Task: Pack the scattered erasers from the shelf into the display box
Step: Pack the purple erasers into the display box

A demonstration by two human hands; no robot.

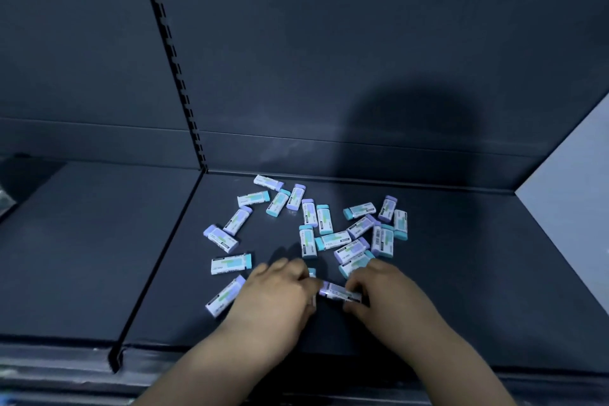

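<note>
Most of the erasers (333,240) lie loose on the dark shelf (461,273), white sleeves with teal or purple caps pointing every way, thickest in a heap just beyond the person's hands and thinner toward the slotted upright (171,53) on the left. Both hands work low at the front edge, close together. The right hand (392,293) has its thumb and fingertips pinched on a purple-capped eraser (339,291), held flat and crosswise, I'd guess so that it can be squared up with others before packing. The left hand (280,293) is curled right against that eraser's purple end; a teal end (311,272) peeps out from under its fingers, but I cannot tell whether it grips anything. From where I look no display box is in view, so the packing itself seems hardly begun. A head's shadow falls on the back panel (329,59).
</note>
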